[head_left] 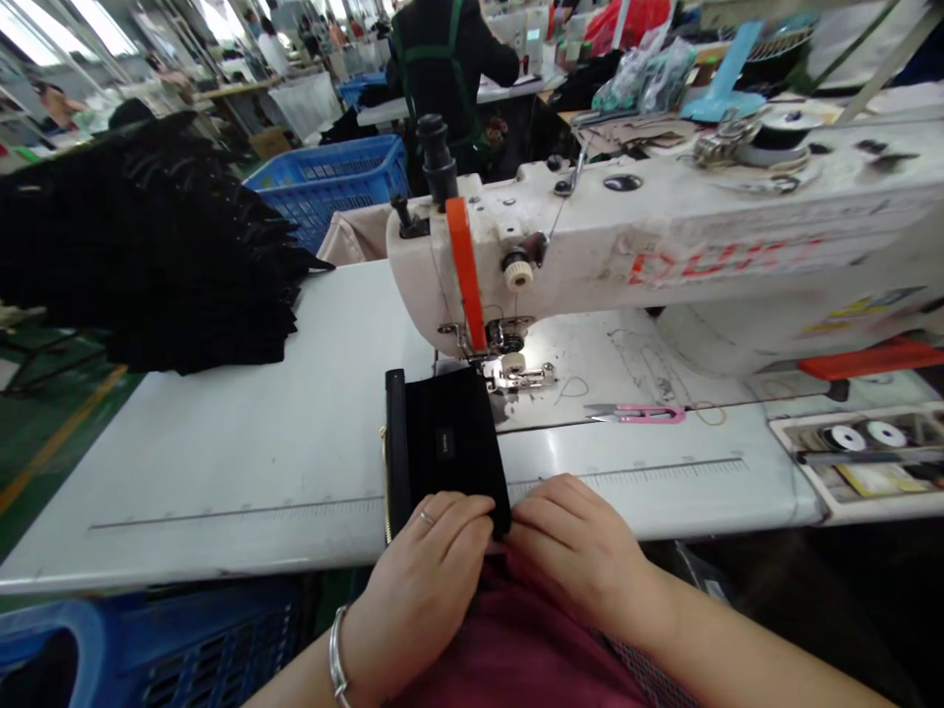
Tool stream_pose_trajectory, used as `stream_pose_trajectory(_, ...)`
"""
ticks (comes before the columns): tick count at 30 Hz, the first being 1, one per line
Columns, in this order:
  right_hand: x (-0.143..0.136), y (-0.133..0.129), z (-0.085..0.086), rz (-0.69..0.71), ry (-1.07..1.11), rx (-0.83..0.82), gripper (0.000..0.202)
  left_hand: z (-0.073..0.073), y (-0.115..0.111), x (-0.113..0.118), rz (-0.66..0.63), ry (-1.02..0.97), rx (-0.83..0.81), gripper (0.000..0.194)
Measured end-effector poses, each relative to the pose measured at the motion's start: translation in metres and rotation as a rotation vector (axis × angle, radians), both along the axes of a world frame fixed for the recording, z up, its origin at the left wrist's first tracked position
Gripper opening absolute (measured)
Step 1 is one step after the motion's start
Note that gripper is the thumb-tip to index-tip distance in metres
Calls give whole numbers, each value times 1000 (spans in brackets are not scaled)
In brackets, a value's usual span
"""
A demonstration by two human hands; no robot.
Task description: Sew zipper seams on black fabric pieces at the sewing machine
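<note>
A black fabric pouch (449,423) with a small label and a gold zipper along its left edge lies on the sewing table, its upper right corner close to the presser foot (514,372). My left hand (442,551) lies over the pouch's near part, fingers curled together on it. At the near right corner, my right hand (571,551) has its fingertips pressed together against the pouch's edge. What lies under the fingers is hidden. The white sewing machine (590,236) stands just beyond, with an orange strip down its head.
Pink thread snips (638,413) lie right of the needle. A tray (862,492) with bobbins sits at the right edge. Black fabric pieces (162,246) are piled at the left. Blue baskets (324,182) stand behind and below the table. Someone in dark clothing (442,59) works behind.
</note>
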State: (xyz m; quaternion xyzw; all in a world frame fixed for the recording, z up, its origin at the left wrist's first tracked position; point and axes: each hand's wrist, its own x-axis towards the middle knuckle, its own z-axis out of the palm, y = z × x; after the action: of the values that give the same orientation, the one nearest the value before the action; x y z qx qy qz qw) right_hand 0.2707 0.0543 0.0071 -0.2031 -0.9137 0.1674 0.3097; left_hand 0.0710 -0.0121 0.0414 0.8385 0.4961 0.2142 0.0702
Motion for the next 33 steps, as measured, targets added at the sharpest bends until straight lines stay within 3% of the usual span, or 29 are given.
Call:
stream_pose_trajectory(4, 6, -2, -2, 33, -2, -24, 7, 1, 8, 3, -34, 31, -15, 23)
stream_pose_trajectory(10, 19, -5, 2, 13, 58, -72, 18, 10, 16, 4, -2, -129, -55, 21)
stream_pose_trajectory(18, 12, -10, -2, -95, 56, -40, 24, 1, 12, 2, 36, -176, -93, 22)
stream_pose_trajectory(24, 3, -11, -1, -173, 57, -66, 9, 4, 10, 3, 15, -117, -80, 20)
stream_pose_trajectory(33, -2, -14, 1, -188, 111, -129, 6, 0, 8, 1, -78, 134, -21, 23)
